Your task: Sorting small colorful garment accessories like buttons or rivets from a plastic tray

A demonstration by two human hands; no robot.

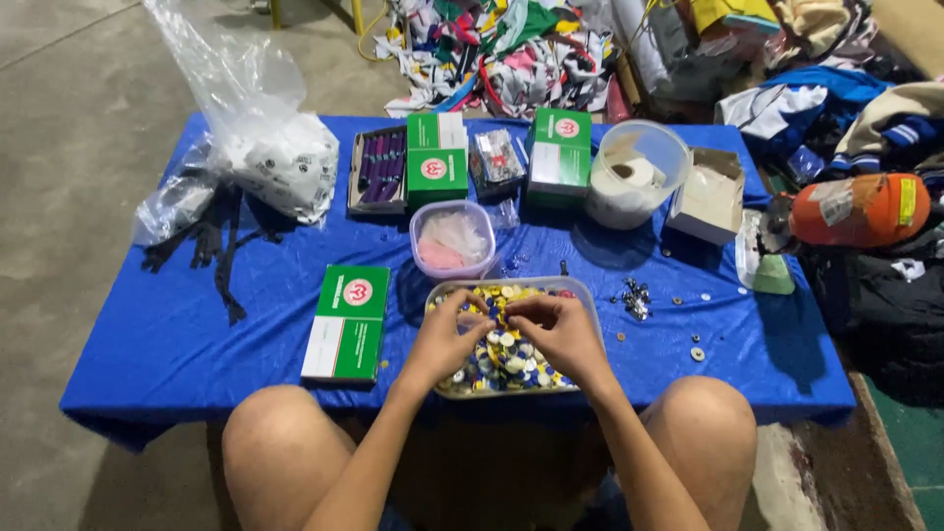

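A clear plastic tub (582, 292) full of buttons (506, 356) in yellow, white and blue sits at the near edge of a low table under a blue cloth (197, 344), and both hands work over it. The left hand (444, 334) hovers above the tub's left half with its fingers curled and pinched together over the buttons; the right hand (560, 332) is just beside it over the middle, fingertips likewise pinched. Whether either hand actually grips a button cannot be told, as the fingertips hide what is under them. Left of the tub lies a flat green and white box (347, 323). Just behind the tub stands a smaller tub (453, 241) holding something pink. Farther behind it are two more green boxes (437, 157) and a round clear bucket (639, 172) with a roll inside. Right of the button tub, small loose bits (634, 298) lie scattered on the cloth.
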